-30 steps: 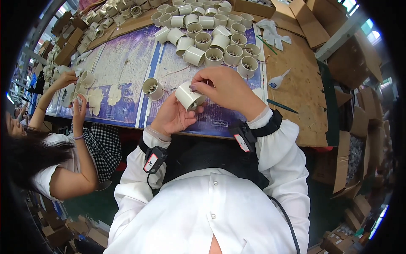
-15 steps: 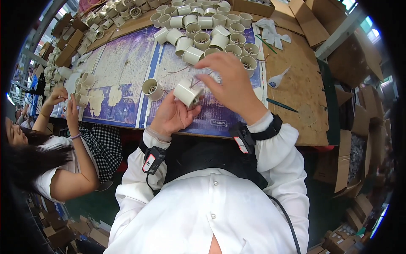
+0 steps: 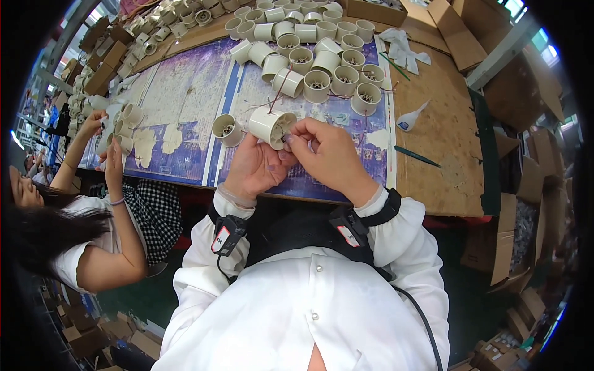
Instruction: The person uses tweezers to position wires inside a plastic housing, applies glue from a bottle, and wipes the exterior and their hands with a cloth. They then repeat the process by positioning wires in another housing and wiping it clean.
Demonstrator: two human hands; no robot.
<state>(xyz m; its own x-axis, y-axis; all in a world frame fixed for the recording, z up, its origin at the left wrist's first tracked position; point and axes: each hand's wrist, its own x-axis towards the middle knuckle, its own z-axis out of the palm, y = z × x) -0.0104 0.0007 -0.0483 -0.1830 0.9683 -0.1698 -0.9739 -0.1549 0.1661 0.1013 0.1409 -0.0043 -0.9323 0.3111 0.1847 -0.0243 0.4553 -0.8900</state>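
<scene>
A cream plastic cup-shaped housing (image 3: 265, 124) lies tilted in my left hand (image 3: 255, 168), its open end turned toward the right. The left fingers curl beneath it and hold it just above the table's near edge. Thin reddish wires (image 3: 273, 102) stick up from the housing's side. My right hand (image 3: 331, 154) pinches at the housing's open mouth, thumb and forefinger together on a small dark part whose kind I cannot make out. Just left of my hands, a similar housing (image 3: 228, 131) stands upright with small parts inside.
Many cream housings (image 3: 317, 86) crowd the table beyond my hands. To the right lie a small white squeeze bottle (image 3: 411, 117), a dark green pen-like tool (image 3: 417, 156) and a white glove (image 3: 404, 51). At left, a co-worker's hands (image 3: 111, 161) handle similar housings. Cardboard boxes (image 3: 504, 238) stand at right.
My right hand has come down from above the housing to its open end and now pinches there. The housing has turned, so its mouth shows and its wires point up.
</scene>
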